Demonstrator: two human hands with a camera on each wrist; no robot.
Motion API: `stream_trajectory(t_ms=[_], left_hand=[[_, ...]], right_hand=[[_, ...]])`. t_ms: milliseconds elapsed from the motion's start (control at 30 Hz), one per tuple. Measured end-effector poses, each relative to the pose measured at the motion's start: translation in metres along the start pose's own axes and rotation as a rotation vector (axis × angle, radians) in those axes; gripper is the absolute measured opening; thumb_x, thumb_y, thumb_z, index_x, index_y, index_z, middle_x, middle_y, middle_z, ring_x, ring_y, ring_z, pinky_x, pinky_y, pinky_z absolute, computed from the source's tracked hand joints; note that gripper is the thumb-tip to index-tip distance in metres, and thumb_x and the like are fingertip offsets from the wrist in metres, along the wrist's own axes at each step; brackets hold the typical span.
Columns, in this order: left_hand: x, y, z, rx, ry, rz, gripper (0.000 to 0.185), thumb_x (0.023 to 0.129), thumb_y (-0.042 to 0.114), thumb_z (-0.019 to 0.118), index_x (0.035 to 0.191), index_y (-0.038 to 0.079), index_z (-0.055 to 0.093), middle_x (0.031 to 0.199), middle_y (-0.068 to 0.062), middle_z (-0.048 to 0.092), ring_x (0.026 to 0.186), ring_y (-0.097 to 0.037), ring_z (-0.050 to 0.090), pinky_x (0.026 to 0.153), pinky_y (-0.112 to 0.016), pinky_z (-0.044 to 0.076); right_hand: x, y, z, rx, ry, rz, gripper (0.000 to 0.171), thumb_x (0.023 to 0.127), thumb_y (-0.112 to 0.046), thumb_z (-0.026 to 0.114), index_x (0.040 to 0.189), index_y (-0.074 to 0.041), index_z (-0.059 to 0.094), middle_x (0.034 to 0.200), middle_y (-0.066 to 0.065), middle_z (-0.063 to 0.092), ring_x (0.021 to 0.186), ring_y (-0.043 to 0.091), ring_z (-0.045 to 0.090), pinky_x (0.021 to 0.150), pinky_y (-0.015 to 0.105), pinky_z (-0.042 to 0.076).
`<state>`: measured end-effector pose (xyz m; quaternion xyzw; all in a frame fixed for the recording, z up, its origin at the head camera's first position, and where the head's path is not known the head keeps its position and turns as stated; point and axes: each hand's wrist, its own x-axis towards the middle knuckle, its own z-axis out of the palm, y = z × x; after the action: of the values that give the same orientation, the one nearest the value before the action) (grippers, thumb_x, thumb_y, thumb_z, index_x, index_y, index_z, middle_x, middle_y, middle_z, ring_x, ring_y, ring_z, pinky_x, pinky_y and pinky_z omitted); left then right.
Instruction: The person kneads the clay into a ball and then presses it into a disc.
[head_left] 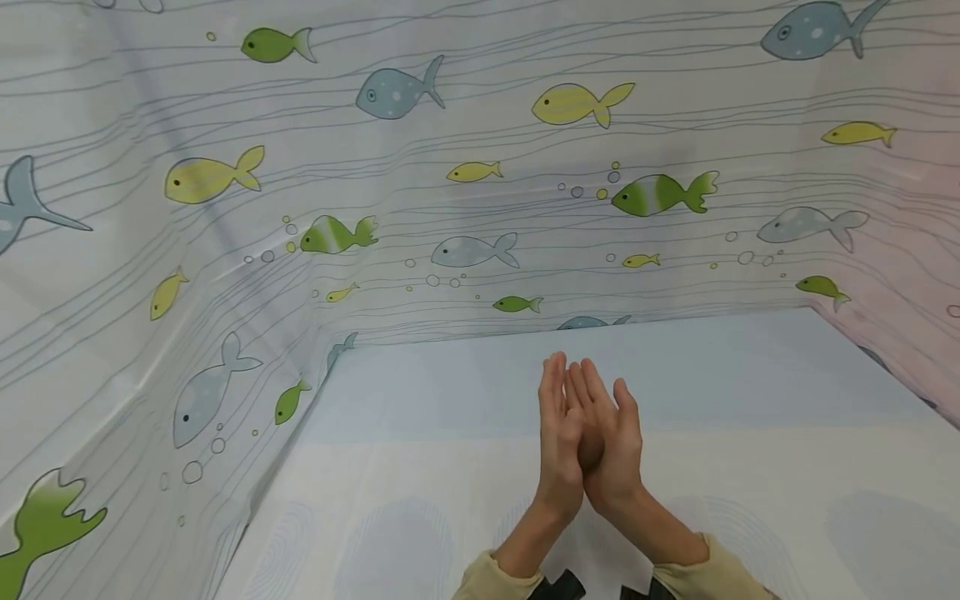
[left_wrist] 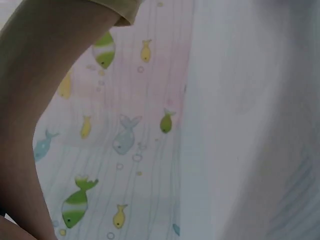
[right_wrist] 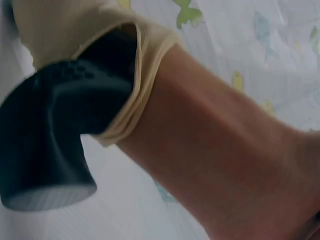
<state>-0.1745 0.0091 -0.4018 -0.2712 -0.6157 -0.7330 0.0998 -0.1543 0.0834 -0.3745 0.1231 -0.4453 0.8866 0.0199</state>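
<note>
In the head view my left hand (head_left: 560, 442) and right hand (head_left: 613, 450) stand upright side by side above the white table. Their heels meet and the palms face each other. The fingers of both hands are straight and point away from me. Between the palms is a dark brown rounded patch; whether it is shadow or a small object I cannot tell. In the left wrist view a bare forearm (left_wrist: 20, 115) fills the left side. A forearm (right_wrist: 210, 130) with a beige cuff crosses the right wrist view. Neither wrist view shows the fingers.
A white and pale blue table surface (head_left: 420, 392) lies under the hands. Behind it and at the sides hangs a fish-print curtain (head_left: 480, 208), pinkish on the right. A black wrist device (right_wrist: 50, 135) sticks out from the beige sleeve (right_wrist: 100, 30).
</note>
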Motion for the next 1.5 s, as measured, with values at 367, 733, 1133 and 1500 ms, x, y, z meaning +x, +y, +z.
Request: stream_trajectory(t_ms=[367, 733, 1133, 1500], left_hand=[[-0.002, 0.018, 0.002, 0.019, -0.018, 0.039, 0.062, 0.101, 0.033, 0.030, 0.159, 0.022, 0.012, 0.164, 0.007, 0.015, 0.153, -0.016, 0.010, 0.122, -0.035, 0.010], [0.003, 0.022, -0.001, 0.068, -0.006, 0.055, 0.063, 0.101, 0.038, 0.031, 0.159, 0.021, 0.016, 0.164, 0.007, 0.016, 0.152, -0.017, 0.011, 0.115, -0.065, 0.009], [0.012, 0.013, -0.016, 0.009, 0.057, 0.124, 0.059, 0.103, 0.028, 0.027, 0.158, 0.009, 0.018, 0.165, -0.004, 0.013, 0.153, -0.021, 0.003, 0.121, -0.042, 0.019], [0.022, 0.015, -0.034, -0.011, 0.211, 0.049, 0.059, 0.103, 0.033, 0.026, 0.158, 0.013, 0.019, 0.163, -0.001, 0.019, 0.152, -0.020, 0.010, 0.119, -0.056, 0.010]], right_hand=[[0.008, 0.009, -0.009, -0.001, -0.028, -0.013, 0.072, 0.102, -0.054, 0.008, 0.157, -0.014, -0.018, 0.166, -0.002, -0.014, 0.152, 0.014, -0.010, 0.122, 0.032, -0.003], [0.001, 0.013, -0.003, -0.021, -0.083, 0.018, 0.068, 0.103, -0.053, 0.002, 0.158, -0.017, -0.013, 0.167, -0.005, -0.006, 0.152, 0.007, -0.001, 0.118, 0.019, 0.013], [-0.008, 0.017, 0.010, -0.089, -0.093, 0.065, 0.067, 0.103, -0.050, 0.001, 0.160, -0.014, -0.004, 0.167, -0.006, 0.003, 0.151, 0.008, 0.004, 0.120, 0.030, 0.010], [-0.015, 0.022, 0.018, -0.019, -0.217, 0.063, 0.064, 0.103, -0.045, -0.004, 0.155, -0.011, -0.021, 0.166, 0.002, -0.012, 0.152, 0.018, -0.008, 0.122, 0.032, 0.004]])
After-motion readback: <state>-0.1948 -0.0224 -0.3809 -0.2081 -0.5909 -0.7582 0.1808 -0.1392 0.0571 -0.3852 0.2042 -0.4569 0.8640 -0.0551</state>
